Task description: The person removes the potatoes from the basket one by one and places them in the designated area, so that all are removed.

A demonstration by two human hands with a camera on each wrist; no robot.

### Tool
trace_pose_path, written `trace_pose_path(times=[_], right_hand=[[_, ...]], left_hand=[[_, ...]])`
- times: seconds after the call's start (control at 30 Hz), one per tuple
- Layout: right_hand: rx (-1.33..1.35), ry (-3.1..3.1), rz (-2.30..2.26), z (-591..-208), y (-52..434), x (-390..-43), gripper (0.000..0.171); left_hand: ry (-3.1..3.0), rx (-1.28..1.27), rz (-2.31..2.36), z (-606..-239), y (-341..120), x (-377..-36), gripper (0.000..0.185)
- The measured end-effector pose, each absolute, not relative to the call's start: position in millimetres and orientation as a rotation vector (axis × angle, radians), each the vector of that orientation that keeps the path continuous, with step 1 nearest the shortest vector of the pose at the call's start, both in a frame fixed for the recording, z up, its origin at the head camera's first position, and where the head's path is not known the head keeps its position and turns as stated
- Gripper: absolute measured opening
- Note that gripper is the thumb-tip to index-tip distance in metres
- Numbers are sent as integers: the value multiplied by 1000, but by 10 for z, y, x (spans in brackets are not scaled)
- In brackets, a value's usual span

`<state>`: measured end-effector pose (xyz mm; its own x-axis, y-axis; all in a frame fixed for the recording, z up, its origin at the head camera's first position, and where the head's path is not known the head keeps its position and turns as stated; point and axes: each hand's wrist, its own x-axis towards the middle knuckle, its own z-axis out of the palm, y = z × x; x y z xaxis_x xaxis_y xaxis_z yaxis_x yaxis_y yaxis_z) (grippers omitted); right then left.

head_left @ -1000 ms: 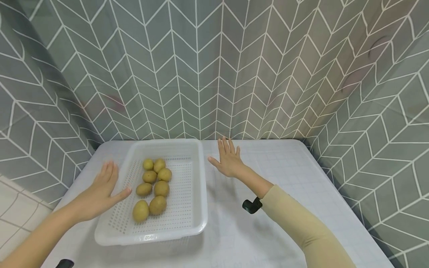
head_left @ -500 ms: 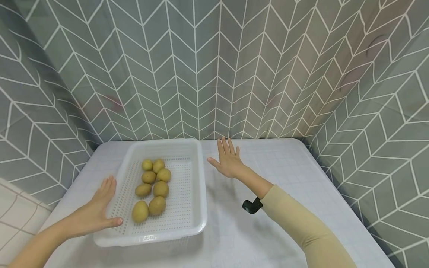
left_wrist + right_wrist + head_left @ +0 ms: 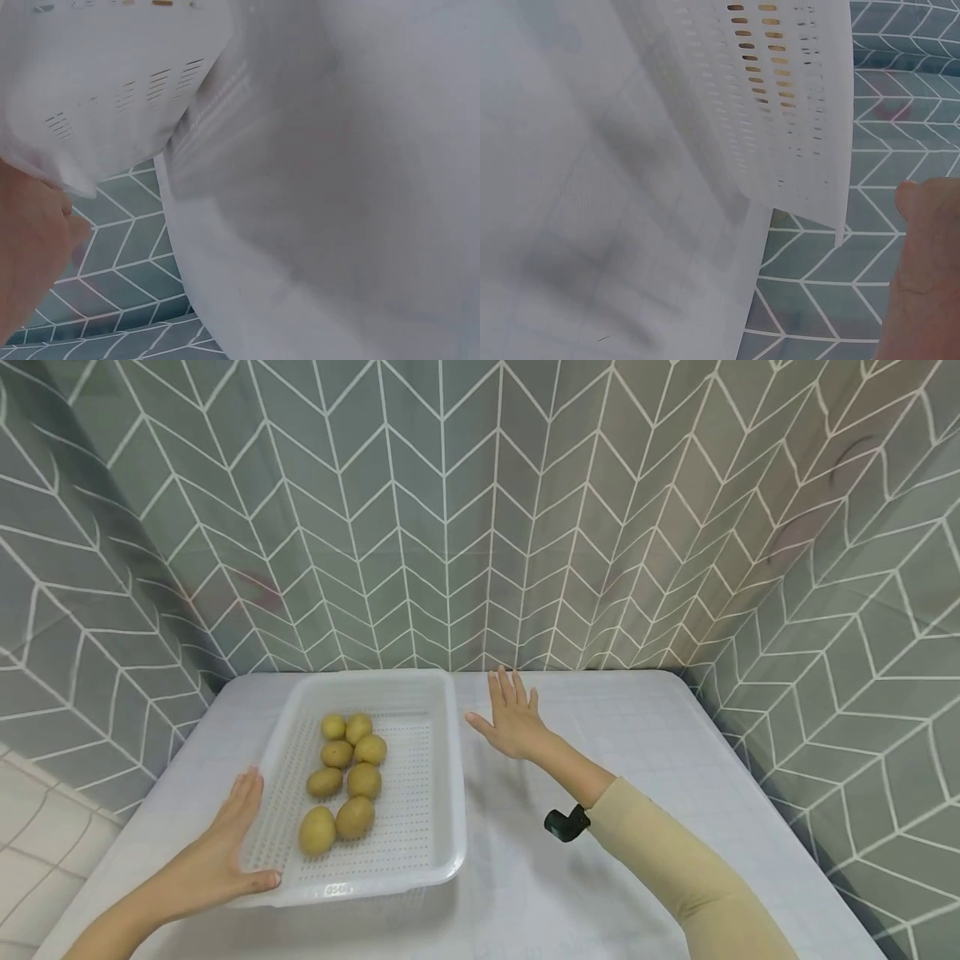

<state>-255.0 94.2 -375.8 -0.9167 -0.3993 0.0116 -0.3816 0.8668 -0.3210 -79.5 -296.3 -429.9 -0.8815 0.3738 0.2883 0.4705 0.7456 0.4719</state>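
A white perforated plastic basket (image 3: 435, 814) stands on the table and holds several yellow-brown potatoes (image 3: 349, 781). My left hand (image 3: 225, 847) lies flat with straight fingers against the basket's near-left corner, its thumb along the front rim. My right hand (image 3: 512, 718) hovers open with spread fingers just right of the basket's far-right corner, not touching it. The left wrist view shows the basket wall (image 3: 112, 90) right next to my palm (image 3: 30, 247). In the right wrist view the slotted basket wall (image 3: 780, 97) sits left of my thumb (image 3: 922, 247).
The white table (image 3: 637, 793) stands in a corner of grey chevron-tiled walls (image 3: 480, 527). A black wrist camera (image 3: 564, 823) is strapped at my right sleeve. The table's left edge (image 3: 97, 868) lies close to my left arm.
My left hand has drawn back toward me along the basket's left side and now rests at its near-left corner. The right hand has stayed in place.
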Motion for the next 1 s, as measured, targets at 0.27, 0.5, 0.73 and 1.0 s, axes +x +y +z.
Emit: trace_pose_path(times=[0.27, 0.5, 0.73, 1.0], right_hand=[[-623, 2965, -495, -3780, 923, -2533, 82], [-678, 2969, -488, -3773, 911, -2546, 85], [-751, 3024, -489, -3767, 946, -2580, 89], [-913, 3158, -883, -3688, 900, -2620, 72]], left_hand=[[-2765, -603, -853, -4301, -2920, -686, 130], [-2795, -528, -862, -4290, -2877, -655, 129], [-2786, -538, -880, -4299, -2868, -686, 131], [-2773, -536, -936, -4360, -2902, -692, 132]])
